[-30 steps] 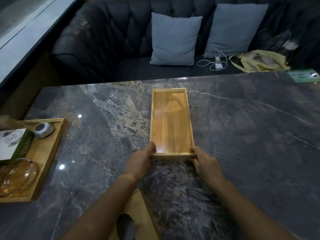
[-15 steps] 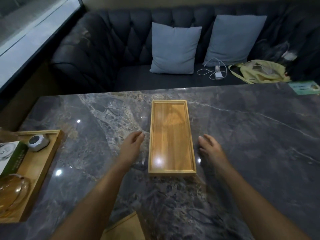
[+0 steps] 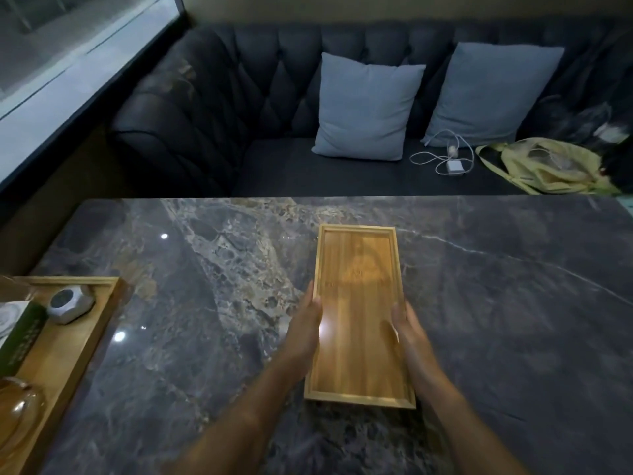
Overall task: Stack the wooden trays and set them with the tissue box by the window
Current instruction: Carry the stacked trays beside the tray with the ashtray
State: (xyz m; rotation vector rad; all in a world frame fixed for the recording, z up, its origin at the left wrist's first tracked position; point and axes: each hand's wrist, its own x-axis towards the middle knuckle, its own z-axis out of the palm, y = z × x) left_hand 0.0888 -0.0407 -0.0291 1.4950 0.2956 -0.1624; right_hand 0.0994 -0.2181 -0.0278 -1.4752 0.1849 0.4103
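Note:
A long narrow wooden tray point(image 3: 358, 317) lies lengthwise in the middle of the dark marble table point(image 3: 205, 303). My left hand point(image 3: 305, 329) presses against its left long side and my right hand point(image 3: 411, 332) against its right long side, so both grip the tray around its middle. A second, larger wooden tray point(image 3: 77, 341) sits at the table's left edge, near the window point(image 3: 68, 46). It holds a green and white box point(image 3: 17, 332), a grey hexagonal object point(image 3: 70, 303) and an amber glass dish point(image 3: 15, 409).
A dark tufted sofa point(image 3: 212, 108) runs behind the table with two grey-blue cushions point(image 3: 366, 104), a white charger with cable point(image 3: 452, 162) and a yellow bag point(image 3: 544, 166). The window ledge runs along the upper left.
My hands let go of the tray's near end, spread apart beside it, and now clasp its two long sides. The view has tilted down.

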